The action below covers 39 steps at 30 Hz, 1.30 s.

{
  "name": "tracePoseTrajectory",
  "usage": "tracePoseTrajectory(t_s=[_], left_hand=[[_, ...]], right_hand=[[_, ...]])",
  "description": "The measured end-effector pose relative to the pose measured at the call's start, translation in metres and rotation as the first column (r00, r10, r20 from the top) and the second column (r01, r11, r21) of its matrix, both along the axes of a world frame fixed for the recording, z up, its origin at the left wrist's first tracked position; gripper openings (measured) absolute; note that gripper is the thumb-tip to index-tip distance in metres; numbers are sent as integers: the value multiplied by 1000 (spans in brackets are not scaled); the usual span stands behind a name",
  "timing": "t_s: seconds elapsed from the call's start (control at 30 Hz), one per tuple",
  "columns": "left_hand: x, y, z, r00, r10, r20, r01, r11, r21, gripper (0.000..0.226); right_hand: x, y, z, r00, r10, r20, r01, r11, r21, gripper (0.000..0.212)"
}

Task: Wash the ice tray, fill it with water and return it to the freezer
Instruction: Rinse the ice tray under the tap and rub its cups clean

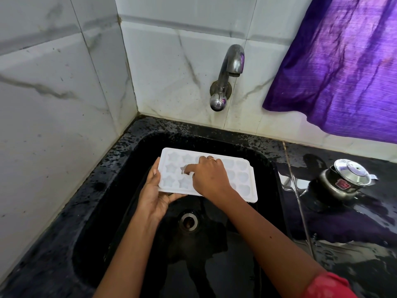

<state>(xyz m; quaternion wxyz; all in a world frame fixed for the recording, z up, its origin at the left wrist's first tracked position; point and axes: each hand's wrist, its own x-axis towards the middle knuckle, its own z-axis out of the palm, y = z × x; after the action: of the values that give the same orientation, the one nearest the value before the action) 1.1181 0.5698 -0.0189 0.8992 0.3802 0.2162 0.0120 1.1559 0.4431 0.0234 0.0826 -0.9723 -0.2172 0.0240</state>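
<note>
Down low first: both bare forearms reach in over the black sink (111, 211), a red sleeve (326, 286) showing at the right elbow. Under them sits the round metal drain (189, 221), nothing covering it. Just above the drain comes the white ice tray (242, 181), held up over the basin, level and face up, star shapes on its left half and heart shapes on its right. The left hand (154, 194) has a firm grip on the tray's near left corner, thumb up along the edge and fingers tucked underneath. The right hand (209, 176) lies across the middle of the tray, ring on one finger, grip loose and holding nothing, one fingertip pushed down into a star pocket. Off to the right, on the wet black table (354, 244), stands a small steel pot (343, 179) with its lid on. Farther back, the metal tap (228, 74) juts from the marble tile wall (64, 82), no water running from it. Purple cloth (339, 67) hangs at the far right.
</note>
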Motion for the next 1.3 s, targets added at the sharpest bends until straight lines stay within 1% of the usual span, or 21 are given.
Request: tracePoseTrajectory(t_s=[0.13,0.37,0.53,0.6,0.7,0.83,1.1,1.3], left_hand=[[-1,-1,-2,1000,-10,11,10,1000,-15,37],[-1,-1,-2,1000,-14,17,15,1000,-13,32],[1,-1,-5,1000,-14,26,15,1000,-13,33],[1,-1,-6,999,-11,31,12,1000,-26,33],[1,-3,-6,1000,-10,28,11,999,-37,35],[0,-4,-6,1000,-15,27,16,998,-54,36],[0,-2,-5,1000,-14,14,15,999,-41,35],[-1,-3,-10,999,1,51,2,999,-50,37]], right_hand=[[-1,2,-1,1000,12,3,-12,999,-43,46],[-2,1,0,999,25,-47,-27,999,-35,42],[1,2,14,999,22,41,-22,1000,11,35],[2,6,17,998,40,47,-42,999,22,36],[4,14,17,996,89,-7,-89,996,-1,40],[7,22,11,992,91,-84,-95,994,-48,43],[5,26,6,989,115,-89,-121,991,-64,44],[2,28,3,989,141,43,-135,982,-133,39]])
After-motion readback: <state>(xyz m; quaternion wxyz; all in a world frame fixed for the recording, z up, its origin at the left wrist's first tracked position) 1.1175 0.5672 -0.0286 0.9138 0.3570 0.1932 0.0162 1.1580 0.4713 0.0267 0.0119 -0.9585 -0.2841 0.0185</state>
